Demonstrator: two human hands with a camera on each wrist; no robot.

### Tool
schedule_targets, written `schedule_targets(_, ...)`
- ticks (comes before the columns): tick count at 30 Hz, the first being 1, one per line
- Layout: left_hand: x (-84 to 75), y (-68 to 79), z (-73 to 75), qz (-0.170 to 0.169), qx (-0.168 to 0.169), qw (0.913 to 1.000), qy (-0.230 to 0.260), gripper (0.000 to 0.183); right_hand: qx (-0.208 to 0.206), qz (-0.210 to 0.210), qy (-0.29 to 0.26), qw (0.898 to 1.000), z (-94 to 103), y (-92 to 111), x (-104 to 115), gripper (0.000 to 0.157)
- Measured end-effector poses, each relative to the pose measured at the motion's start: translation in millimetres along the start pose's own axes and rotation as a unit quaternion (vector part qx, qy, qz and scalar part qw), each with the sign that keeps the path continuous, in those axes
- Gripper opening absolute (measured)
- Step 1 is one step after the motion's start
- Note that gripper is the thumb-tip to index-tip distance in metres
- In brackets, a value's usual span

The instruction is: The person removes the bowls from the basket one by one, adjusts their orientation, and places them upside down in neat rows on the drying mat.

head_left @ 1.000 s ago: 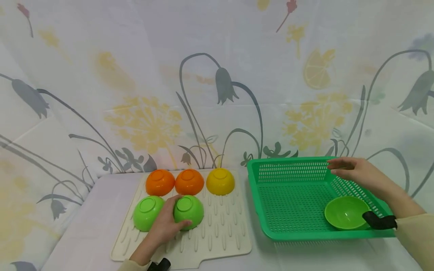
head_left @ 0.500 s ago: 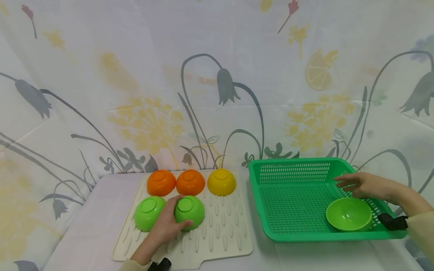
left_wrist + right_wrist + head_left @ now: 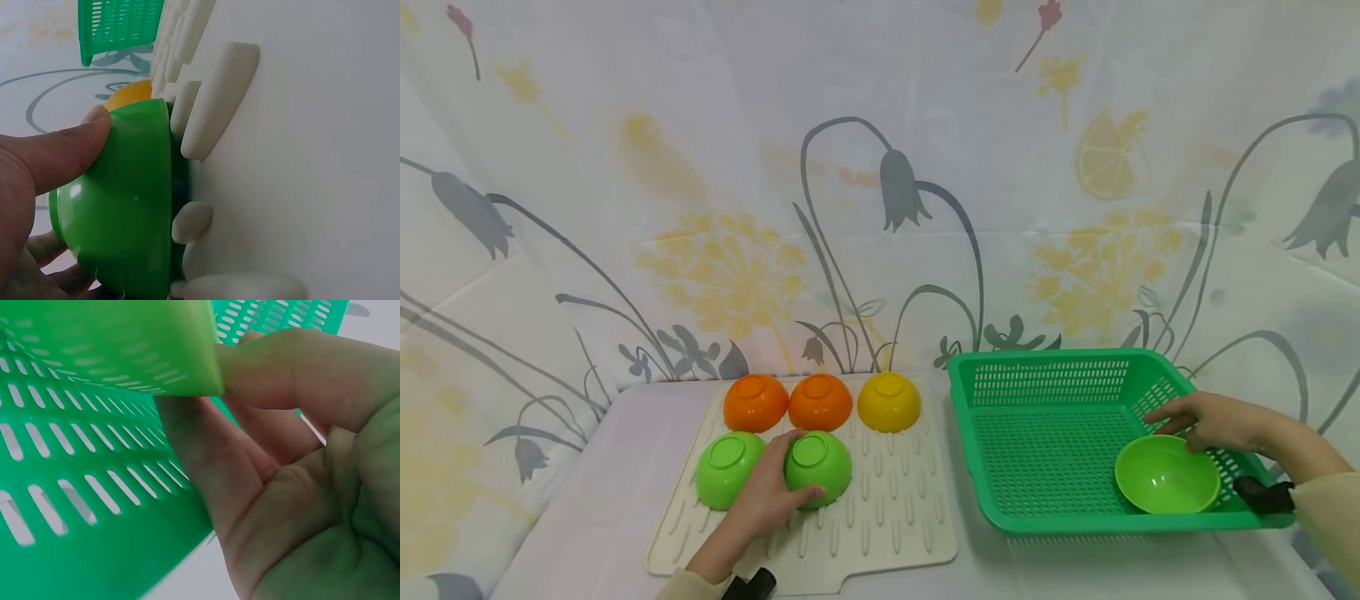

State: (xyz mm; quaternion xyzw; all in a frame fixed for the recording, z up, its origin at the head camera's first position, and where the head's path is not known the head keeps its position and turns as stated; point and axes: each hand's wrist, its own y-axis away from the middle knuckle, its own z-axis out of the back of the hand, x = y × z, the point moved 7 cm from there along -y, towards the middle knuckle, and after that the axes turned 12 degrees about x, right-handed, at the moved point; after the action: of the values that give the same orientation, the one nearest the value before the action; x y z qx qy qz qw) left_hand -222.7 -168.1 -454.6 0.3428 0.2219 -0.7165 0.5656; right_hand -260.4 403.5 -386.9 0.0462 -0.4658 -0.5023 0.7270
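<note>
An upside-down green bowl (image 3: 820,471) rests on a cream drying mat (image 3: 880,550). My left hand (image 3: 767,496) holds its side, with the thumb at the front and fingers behind; the left wrist view shows this bowl (image 3: 128,194) with its rim down on the mat's ridges. In the green basket (image 3: 1037,525) at the right, a light green bowl (image 3: 1167,483) stands with its hollow upward. My right hand (image 3: 1225,423) pinches that bowl's far right rim. The right wrist view shows the bowl wall (image 3: 125,344) between thumb and fingers (image 3: 200,450).
Left of my left hand lies another upturned green bowl (image 3: 726,475). Two orange bowls, one of them the left orange bowl (image 3: 756,406), and a yellow bowl (image 3: 889,404) line the mat's back. A flower-printed cloth (image 3: 880,267) hangs behind the table.
My right hand has come down from above the basket's right side to the light green bowl's rim, which tips slightly. My left hand stays on its bowl.
</note>
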Motion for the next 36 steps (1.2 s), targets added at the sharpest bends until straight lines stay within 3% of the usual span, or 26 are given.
schedule_targets(9, -3.1, -2.3, 1.5, -0.01, -0.009, 0.9998, -0.013, 0.084, -0.005, -0.022, -0.036, 0.999, -2.4, 4, 0, 0.062)
schedule_targets(16, -4.2, -2.3, 2.7, -0.004, -0.006, 0.9998, -0.021, 0.086, -0.008, -0.01, -0.04, 0.999, -2.2, 7, 1, 0.062)
schedule_targets(36, -6.2, -2.2, 4.0, -0.004, 0.001, 0.9993, -0.038, 0.087, -0.091, 0.014, -0.034, 0.995, 4.6, 21, 16, 0.049)
